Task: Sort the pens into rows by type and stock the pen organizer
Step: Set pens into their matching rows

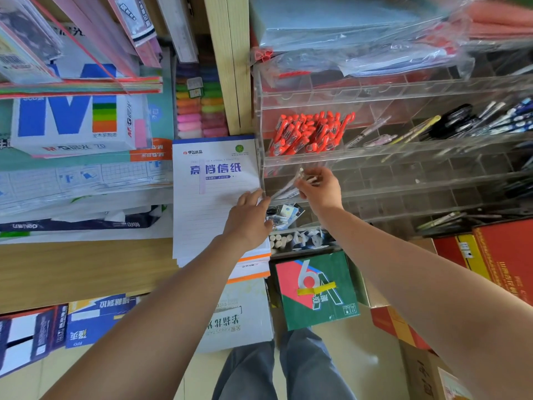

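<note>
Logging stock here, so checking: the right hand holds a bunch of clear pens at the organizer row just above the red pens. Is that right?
No. The head view shows the right hand holding the clear pens at the organizer row just below the red pens, not above them.

The scene is taken from one wide-angle view worn on the head, aimed forward and steeply down. The organizer (403,95) is framed close at far right, the shelf (72,269) at left, legs (288,368) and floor (346,356) nearest.
</note>
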Demonstrator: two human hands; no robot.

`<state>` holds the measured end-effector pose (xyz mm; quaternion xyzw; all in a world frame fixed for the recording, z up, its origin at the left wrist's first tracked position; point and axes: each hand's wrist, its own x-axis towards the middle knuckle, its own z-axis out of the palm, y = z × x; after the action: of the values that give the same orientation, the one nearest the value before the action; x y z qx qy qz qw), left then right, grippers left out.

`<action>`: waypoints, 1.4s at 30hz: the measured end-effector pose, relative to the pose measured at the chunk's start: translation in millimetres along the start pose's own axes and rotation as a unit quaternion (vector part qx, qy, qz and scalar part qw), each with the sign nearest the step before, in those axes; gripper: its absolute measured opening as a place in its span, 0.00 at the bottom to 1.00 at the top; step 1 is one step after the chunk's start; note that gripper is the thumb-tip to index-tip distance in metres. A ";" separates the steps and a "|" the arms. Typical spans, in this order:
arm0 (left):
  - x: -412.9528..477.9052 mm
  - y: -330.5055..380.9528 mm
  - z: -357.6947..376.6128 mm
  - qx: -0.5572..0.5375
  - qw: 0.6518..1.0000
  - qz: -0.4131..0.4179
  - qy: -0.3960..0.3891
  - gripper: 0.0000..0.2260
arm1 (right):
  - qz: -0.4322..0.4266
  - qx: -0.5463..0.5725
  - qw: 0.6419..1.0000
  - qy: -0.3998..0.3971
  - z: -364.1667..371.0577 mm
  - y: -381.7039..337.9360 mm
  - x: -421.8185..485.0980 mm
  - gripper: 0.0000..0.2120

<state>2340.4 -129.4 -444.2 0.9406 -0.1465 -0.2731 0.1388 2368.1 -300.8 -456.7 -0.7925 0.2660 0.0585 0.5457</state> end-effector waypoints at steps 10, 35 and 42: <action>-23.9 -3.2 -9.7 -0.089 0.990 0.002 0.106 0.14 | -0.068 -0.042 0.995 0.055 -2.7 0.3 -33.2 0.05; -345.6 -254.7 37.6 -0.273 0.874 -0.329 0.230 0.07 | -0.160 -0.223 0.865 -0.420 281.0 -54.7 -299.5 0.08; -451.3 -416.9 48.7 -0.270 0.884 -0.343 0.166 0.09 | -0.096 -0.234 0.851 -0.460 440.3 -78.7 -400.1 0.06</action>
<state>2032.1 403.3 -412.6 0.8899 0.2895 -0.1729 0.3073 2152.6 257.6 -412.8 -0.8010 -0.1148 0.4241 0.4068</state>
